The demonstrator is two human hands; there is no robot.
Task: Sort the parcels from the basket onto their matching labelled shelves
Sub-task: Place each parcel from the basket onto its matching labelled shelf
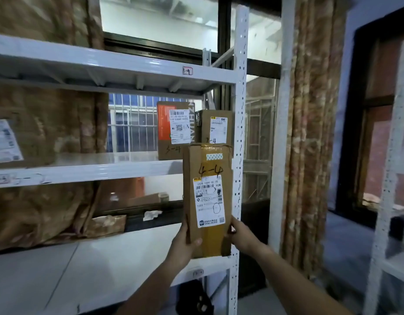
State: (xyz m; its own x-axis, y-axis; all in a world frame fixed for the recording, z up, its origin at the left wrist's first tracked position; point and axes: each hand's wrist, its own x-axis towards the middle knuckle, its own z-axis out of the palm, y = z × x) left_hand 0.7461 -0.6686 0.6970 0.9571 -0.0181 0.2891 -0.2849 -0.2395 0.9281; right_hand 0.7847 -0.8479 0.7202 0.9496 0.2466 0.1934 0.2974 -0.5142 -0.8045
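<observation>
Two hands hold one parcel (208, 196) upright at centre frame.
Left hand (185, 244) and right hand (242, 235) grip its lower sides; marked 4-4, it sits before the rack (240, 87), under two boxes (175, 130).

Shelving (128, 62): white throughout. Its right upright (240, 110) is white with columns of dark punched holes.

Shelf tag (187, 70), front edge of the top shelf: white, red border, dark handwriting.

Tall parcel (208, 201): brown cardboard with a yellow-tan tape band down its face, black handwritten "4-4", and a white label with black print. A small white strip (214, 156) carries a pale repeating pattern.

Left box (173, 130), right end of the middle shelf: brown, with an orange panel and a white label.

Right box (213, 126): plain brown, white label with a yellow top band.

Curtain (310, 133): mottled tan and brown.
</observation>
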